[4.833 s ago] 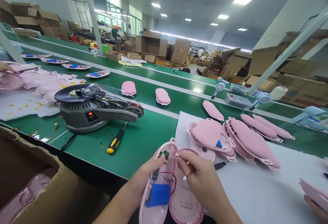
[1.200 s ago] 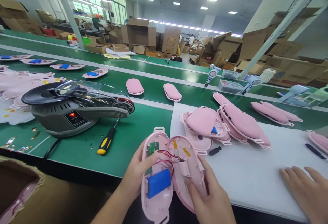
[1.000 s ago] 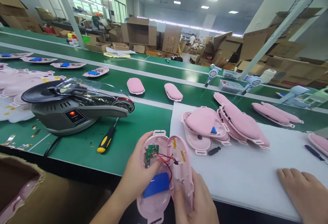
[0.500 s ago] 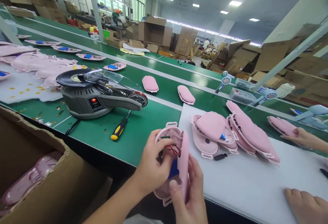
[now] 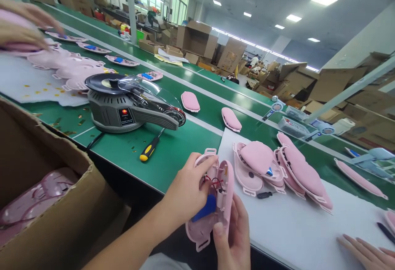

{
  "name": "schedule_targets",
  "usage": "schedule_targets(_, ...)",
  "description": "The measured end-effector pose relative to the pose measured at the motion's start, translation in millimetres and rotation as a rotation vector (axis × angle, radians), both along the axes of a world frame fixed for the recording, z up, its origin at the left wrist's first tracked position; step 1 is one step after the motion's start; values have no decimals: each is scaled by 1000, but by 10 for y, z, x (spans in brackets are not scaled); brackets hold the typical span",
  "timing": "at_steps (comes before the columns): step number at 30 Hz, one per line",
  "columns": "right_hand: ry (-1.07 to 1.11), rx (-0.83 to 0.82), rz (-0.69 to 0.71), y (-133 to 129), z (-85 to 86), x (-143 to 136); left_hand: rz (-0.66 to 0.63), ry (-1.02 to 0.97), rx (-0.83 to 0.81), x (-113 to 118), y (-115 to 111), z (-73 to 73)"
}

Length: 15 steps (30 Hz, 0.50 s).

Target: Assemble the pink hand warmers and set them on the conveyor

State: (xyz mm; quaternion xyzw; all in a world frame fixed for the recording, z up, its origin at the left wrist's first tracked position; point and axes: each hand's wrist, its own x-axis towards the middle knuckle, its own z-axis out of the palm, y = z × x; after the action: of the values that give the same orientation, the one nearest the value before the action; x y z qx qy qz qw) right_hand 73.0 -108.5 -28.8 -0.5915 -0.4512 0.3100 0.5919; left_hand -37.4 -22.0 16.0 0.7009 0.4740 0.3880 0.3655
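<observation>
A pink plastic casing (image 5: pixel 200 231) is held partly spread apart near the table's front edge. A blue block (image 5: pixel 206 208) and red and black wires (image 5: pixel 217 183) show between its two halves. My left hand (image 5: pixel 187 189) grips the upper left half, thumb and fingers bent in by the wires; its fingertips are partly hidden. My right hand (image 5: pixel 233 235) clasps the other half from the right, thumb on the near edge. Right of my hands, several pink casings (image 5: pixel 259 157) lie piled on a white sheet (image 5: pixel 271 224), with a small black screwdriver (image 5: pixel 264 195) beside them.
A tape dispenser (image 5: pixel 114 113) and a yellow-black screwdriver (image 5: pixel 151 146) stand left on the green table. An open cardboard box (image 5: pixel 92 187) sits at lower left. Other people's hands are at the upper left (image 5: pixel 21 25) and lower right (image 5: pixel 367 253). Pink shells (image 5: pixel 190 101) lie further back.
The casing's halves have turned, showing more of the inside and the blue block. Another person's hands have appeared at upper left. A person's hand at right has left a pink casing.
</observation>
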Motion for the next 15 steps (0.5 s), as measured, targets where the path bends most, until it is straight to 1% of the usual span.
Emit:
schedule_targets(2, -53, 7, -31, 1, -43, -15, 18, 84, 2, 28, -6, 29)
schedule_targets(5, -123, 27, -55, 19, -77, -50, 53, 149, 32, 97, -29, 55)
schedule_targets(9, -138, -27, -55, 59, -5, -80, 79, 182, 61, 188, -40, 56)
schedule_targets(11, -84, -58, -33, 77, 55, -61, 38, 130, 63, 209, -27, 40)
schedule_targets(12, -52, -71, -23, 83, 79, -41, 2, 69, 62, 212, -18, 28)
schedule_targets(14, 12, -97, -26, 87, 104, 12, -58, -105, 46, 213, 2, -1)
schedule_targets(15, 39, -105, -36, 84, 104, 41, -68, -199, 18, 214, 12, -17)
